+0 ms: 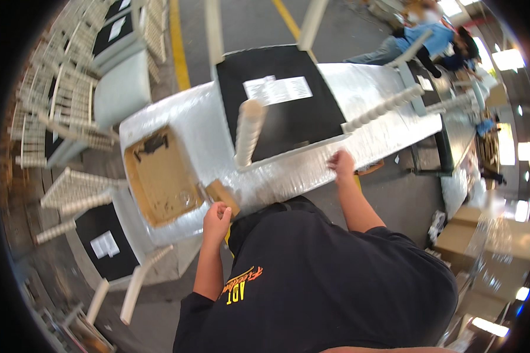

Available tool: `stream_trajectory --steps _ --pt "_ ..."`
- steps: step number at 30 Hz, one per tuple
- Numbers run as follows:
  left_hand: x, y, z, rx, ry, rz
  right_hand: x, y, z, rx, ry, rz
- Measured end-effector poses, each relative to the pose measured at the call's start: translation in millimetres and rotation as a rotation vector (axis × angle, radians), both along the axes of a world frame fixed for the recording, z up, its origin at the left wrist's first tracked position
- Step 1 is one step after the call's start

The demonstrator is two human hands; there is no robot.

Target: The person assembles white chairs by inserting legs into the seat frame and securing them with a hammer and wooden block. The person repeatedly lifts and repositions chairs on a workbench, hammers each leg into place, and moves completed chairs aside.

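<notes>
An upside-down chair lies before me, its black underside (277,120) facing up with white paper labels (277,90) on it. Two spiral-turned cream legs show, the near-left leg (250,132) and the right leg (383,109); two plain legs point away. Beneath it is a long table (288,182) covered in shiny clear film. My left hand (217,217), fingers curled together, is at the lower edge of a small brown cardboard box (224,196); whatever its fingers pinch is hidden. My right hand (341,165) is beside the chair's near edge, fingers bent and slightly blurred, their contents unclear.
A shallow cardboard tray (153,206) with dark pieces inside sits on the table's left end. Another upturned chair (103,244) stands at lower left, and stacked chairs (115,88) fill the upper left. Other people (430,41) work at upper right. Cartons (471,235) stand at right.
</notes>
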State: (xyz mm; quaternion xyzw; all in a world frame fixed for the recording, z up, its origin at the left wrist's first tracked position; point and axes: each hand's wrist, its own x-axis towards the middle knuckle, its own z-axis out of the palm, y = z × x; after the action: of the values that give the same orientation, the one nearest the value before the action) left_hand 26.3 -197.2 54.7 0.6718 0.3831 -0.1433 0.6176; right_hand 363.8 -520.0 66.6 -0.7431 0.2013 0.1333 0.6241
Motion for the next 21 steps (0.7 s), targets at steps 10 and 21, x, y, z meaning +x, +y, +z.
stream_trajectory --steps 10,21 --pt "183.4 -29.6 32.2 0.234 -0.803 0.331 155.9 16.1 139.1 0.334 -0.628 0.028" --pt "292.2 -125.3 38.2 0.183 -0.642 -0.07 266.7 -116.6 98.2 0.451 -0.678 -0.096"
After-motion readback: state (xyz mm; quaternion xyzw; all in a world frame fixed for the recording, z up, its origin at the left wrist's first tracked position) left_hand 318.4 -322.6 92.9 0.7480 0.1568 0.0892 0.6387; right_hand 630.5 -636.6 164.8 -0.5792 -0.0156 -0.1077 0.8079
